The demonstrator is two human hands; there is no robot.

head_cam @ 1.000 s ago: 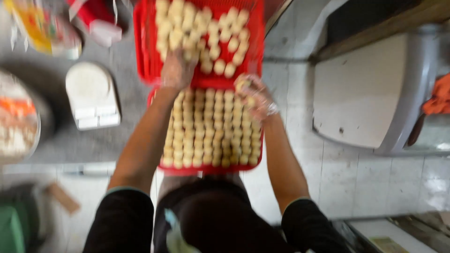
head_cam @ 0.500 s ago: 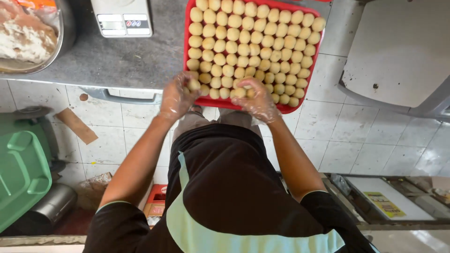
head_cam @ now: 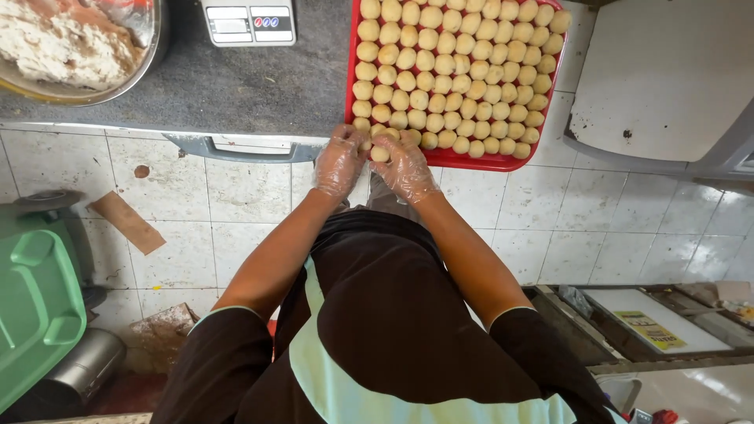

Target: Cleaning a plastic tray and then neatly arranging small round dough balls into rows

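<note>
- Both hands, gloved in thin clear plastic, now meet at the near edge of the red rectangular plastic tray [head_cam: 448, 159]; a second ago they were spread over the middle rows, so the work has reached the last row.
- My left hand [head_cam: 339, 162] is curled shut, fingers bent round the small pale round dough ball [head_cam: 380, 153] at the tray's near edge.
- My right hand [head_cam: 404, 169] is cupped closed against the same ball, touching the left.
- Rows of pale dough balls [head_cam: 455, 71] fill the tray almost fully.
- Dark grey speckled stone surface [head_cam: 236, 86] carries the tray, a small white digital scale [head_cam: 249, 20] and a round metal bowl of crumbly white dough [head_cam: 67, 47].
- White tiled floor [head_cam: 550, 228] lies below, with a green plastic bin [head_cam: 35, 314] at the left.
</note>
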